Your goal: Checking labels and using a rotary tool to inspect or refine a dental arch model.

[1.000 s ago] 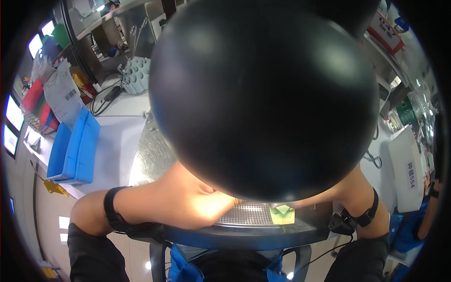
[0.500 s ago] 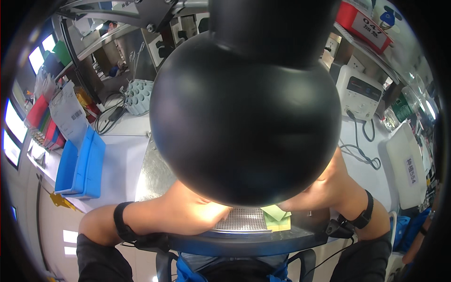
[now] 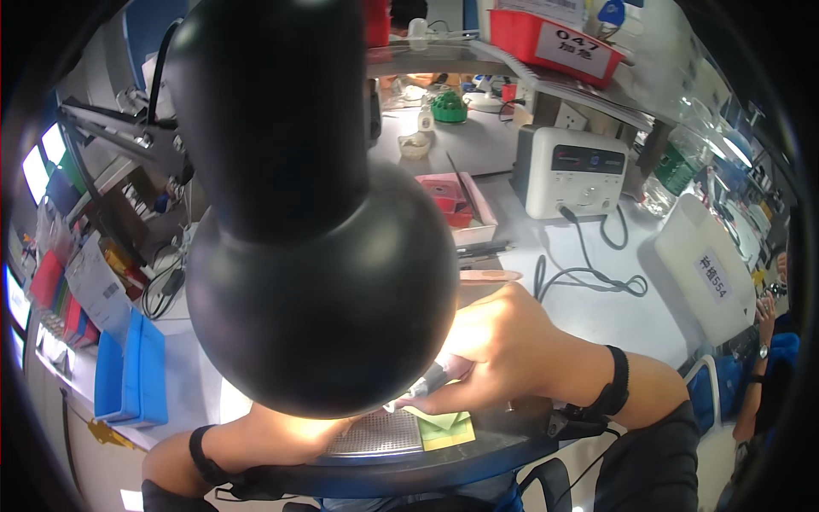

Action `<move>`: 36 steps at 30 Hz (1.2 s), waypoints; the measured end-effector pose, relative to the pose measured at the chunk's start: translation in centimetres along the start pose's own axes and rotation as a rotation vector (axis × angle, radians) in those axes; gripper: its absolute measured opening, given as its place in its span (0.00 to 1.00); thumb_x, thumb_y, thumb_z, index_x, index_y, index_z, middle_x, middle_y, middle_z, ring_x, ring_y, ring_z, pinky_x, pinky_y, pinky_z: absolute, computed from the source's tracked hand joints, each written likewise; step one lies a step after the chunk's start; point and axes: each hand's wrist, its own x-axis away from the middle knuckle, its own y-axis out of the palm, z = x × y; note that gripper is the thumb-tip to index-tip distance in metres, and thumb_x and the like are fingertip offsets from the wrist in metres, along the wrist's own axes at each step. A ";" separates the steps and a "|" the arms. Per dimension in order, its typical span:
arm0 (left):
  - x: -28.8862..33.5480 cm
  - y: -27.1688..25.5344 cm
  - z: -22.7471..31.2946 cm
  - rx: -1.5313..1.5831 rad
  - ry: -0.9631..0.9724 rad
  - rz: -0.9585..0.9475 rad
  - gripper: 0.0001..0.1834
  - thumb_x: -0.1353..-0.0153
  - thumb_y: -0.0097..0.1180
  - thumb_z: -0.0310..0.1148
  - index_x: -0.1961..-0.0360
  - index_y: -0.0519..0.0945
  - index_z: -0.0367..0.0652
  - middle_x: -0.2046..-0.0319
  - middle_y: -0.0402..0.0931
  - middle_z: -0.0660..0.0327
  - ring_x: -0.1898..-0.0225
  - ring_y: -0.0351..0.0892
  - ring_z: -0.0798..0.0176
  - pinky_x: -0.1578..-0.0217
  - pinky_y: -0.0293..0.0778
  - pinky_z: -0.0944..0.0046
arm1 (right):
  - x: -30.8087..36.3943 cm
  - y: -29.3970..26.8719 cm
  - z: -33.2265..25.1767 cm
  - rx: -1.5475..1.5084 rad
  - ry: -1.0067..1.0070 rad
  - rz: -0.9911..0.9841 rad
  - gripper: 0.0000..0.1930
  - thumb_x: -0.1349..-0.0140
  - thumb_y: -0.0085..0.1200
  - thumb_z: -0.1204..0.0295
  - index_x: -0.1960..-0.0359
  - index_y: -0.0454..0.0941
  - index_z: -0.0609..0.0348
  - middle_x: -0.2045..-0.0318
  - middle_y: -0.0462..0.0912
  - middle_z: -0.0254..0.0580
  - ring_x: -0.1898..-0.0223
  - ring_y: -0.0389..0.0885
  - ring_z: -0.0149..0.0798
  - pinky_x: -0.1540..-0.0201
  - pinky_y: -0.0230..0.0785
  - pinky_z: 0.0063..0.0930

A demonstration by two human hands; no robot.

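Note:
My right hand [image 3: 495, 358] is closed around a grey metallic tool [image 3: 431, 381] that slants down toward its left. The fingers cover most of this tool, so its exact kind is unclear. My left hand [image 3: 303, 431] reaches in from the lower left, and a large round black lamp head [image 3: 324, 299] hides its fingers and whatever they may hold. Just below both hands lies a perforated metal grille [image 3: 375, 437] at the near edge of the bench. Yellow-green paper notes [image 3: 448, 433] rest at the grille's right side, below my right hand.
A white control unit [image 3: 576, 175] with a looping grey cable stands at the far right. Beyond my hands is a pink tray [image 3: 478, 218]. Blue bins [image 3: 132, 375] stand left, a white bin [image 3: 704, 264] right, and a red bin [image 3: 554, 47] on the shelf. Another person's hand [image 3: 765, 316] shows at far right.
The view has shifted, so the lamp appears farther left and uncovers the back of the bench. My right hand and the grey tool now show beside it; earlier the lamp hid them mostly.

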 end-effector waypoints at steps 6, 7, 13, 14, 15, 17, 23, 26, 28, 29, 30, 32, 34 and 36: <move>0.1 0.0 -0.2 -0.096 -0.017 0.012 0.13 0.36 0.68 0.32 0.52 0.88 0.39 0.52 0.86 0.54 0.51 0.86 0.54 0.46 0.78 0.58 | -0.1 -0.2 -0.1 0.045 0.016 0.009 0.29 0.51 0.69 0.37 0.86 0.83 0.50 0.90 0.76 0.32 0.88 0.76 0.41 0.81 0.68 0.33; 0.1 0.1 -0.4 -0.068 -0.014 0.025 0.14 0.37 0.69 0.32 0.52 0.87 0.39 0.52 0.86 0.54 0.51 0.86 0.54 0.46 0.78 0.58 | -0.1 -0.2 -0.1 0.051 0.014 0.014 0.29 0.51 0.69 0.37 0.86 0.83 0.50 0.90 0.76 0.32 0.88 0.76 0.41 0.81 0.68 0.33; 0.0 -0.1 -0.9 0.031 -0.046 0.049 0.16 0.38 0.70 0.30 0.50 0.86 0.37 0.53 0.86 0.56 0.51 0.85 0.57 0.47 0.78 0.59 | 0.0 0.2 -0.2 -0.040 0.069 0.027 0.30 0.50 0.68 0.36 0.87 0.80 0.51 0.90 0.76 0.32 0.88 0.77 0.41 0.82 0.68 0.33; -0.1 -0.1 -0.8 0.045 -0.038 0.042 0.16 0.38 0.70 0.30 0.50 0.86 0.37 0.53 0.86 0.55 0.51 0.85 0.57 0.47 0.78 0.59 | -0.4 0.0 -0.1 -0.041 0.029 0.063 0.30 0.51 0.69 0.36 0.88 0.81 0.51 0.91 0.76 0.32 0.89 0.76 0.41 0.82 0.68 0.33; -0.1 -0.1 -0.8 0.059 -0.030 0.035 0.16 0.38 0.70 0.30 0.50 0.86 0.37 0.52 0.86 0.55 0.51 0.85 0.57 0.48 0.78 0.59 | -0.3 0.1 -0.2 -0.045 0.032 0.062 0.30 0.51 0.69 0.36 0.88 0.81 0.51 0.91 0.76 0.32 0.89 0.76 0.41 0.82 0.68 0.33; 0.1 0.0 -1.3 0.089 -0.003 0.048 0.15 0.37 0.69 0.31 0.50 0.86 0.37 0.53 0.86 0.55 0.51 0.85 0.57 0.48 0.78 0.59 | -0.1 0.1 -0.3 -0.053 0.047 0.042 0.31 0.51 0.68 0.36 0.88 0.81 0.52 0.92 0.75 0.31 0.89 0.75 0.41 0.83 0.67 0.32; -0.1 -0.1 -1.2 0.049 0.055 0.021 0.16 0.37 0.69 0.31 0.49 0.86 0.38 0.52 0.86 0.55 0.51 0.85 0.57 0.47 0.78 0.59 | 0.2 0.2 -0.3 -0.022 0.021 0.063 0.31 0.50 0.68 0.35 0.88 0.82 0.52 0.92 0.75 0.32 0.90 0.75 0.40 0.83 0.66 0.32; 0.3 0.1 -1.5 0.056 0.074 0.062 0.17 0.37 0.69 0.31 0.48 0.85 0.38 0.51 0.86 0.55 0.50 0.85 0.57 0.47 0.78 0.59 | 0.3 0.3 -0.3 -0.026 -0.006 0.089 0.30 0.51 0.68 0.35 0.88 0.83 0.50 0.94 0.71 0.31 0.91 0.73 0.39 0.84 0.64 0.30; 0.2 0.5 -1.4 0.171 0.037 0.083 0.16 0.37 0.69 0.29 0.48 0.85 0.37 0.50 0.85 0.55 0.50 0.85 0.57 0.47 0.78 0.60 | 0.6 0.5 -0.1 -0.012 -0.012 0.095 0.30 0.51 0.68 0.35 0.88 0.83 0.49 0.94 0.71 0.30 0.91 0.72 0.39 0.85 0.64 0.30; 0.3 0.6 -1.5 0.171 0.037 0.084 0.16 0.37 0.69 0.29 0.48 0.85 0.37 0.50 0.85 0.55 0.50 0.85 0.57 0.47 0.78 0.60 | 0.6 0.6 -0.1 -0.009 -0.021 0.102 0.30 0.51 0.68 0.35 0.88 0.83 0.48 0.94 0.70 0.30 0.91 0.72 0.39 0.85 0.63 0.30; 0.3 0.6 -1.7 0.159 0.050 0.082 0.16 0.37 0.68 0.29 0.48 0.85 0.37 0.51 0.86 0.54 0.50 0.85 0.57 0.47 0.78 0.60 | 0.5 0.5 -0.2 -0.010 -0.021 0.101 0.30 0.51 0.68 0.35 0.88 0.83 0.48 0.94 0.70 0.30 0.91 0.72 0.39 0.85 0.63 0.30; 0.2 0.5 -2.0 0.150 0.066 0.084 0.16 0.37 0.68 0.28 0.49 0.85 0.37 0.51 0.86 0.54 0.51 0.85 0.57 0.47 0.79 0.60 | 0.2 0.2 -0.3 -0.002 -0.033 0.116 0.29 0.52 0.69 0.35 0.87 0.83 0.47 0.94 0.71 0.29 0.92 0.71 0.38 0.86 0.62 0.31; 0.2 0.3 -2.2 0.058 0.128 0.065 0.14 0.36 0.67 0.26 0.50 0.86 0.36 0.53 0.86 0.54 0.52 0.86 0.57 0.48 0.79 0.60 | 0.2 -0.2 -0.2 0.043 -0.047 0.091 0.28 0.52 0.69 0.35 0.86 0.84 0.47 0.93 0.72 0.27 0.91 0.71 0.37 0.86 0.61 0.31; 0.3 -0.1 -1.3 0.039 0.103 0.035 0.13 0.36 0.67 0.26 0.51 0.86 0.36 0.55 0.87 0.55 0.53 0.86 0.57 0.49 0.79 0.60 | 0.1 -0.1 -0.1 0.063 -0.064 0.059 0.27 0.52 0.70 0.36 0.85 0.84 0.46 0.92 0.74 0.26 0.91 0.72 0.35 0.86 0.61 0.30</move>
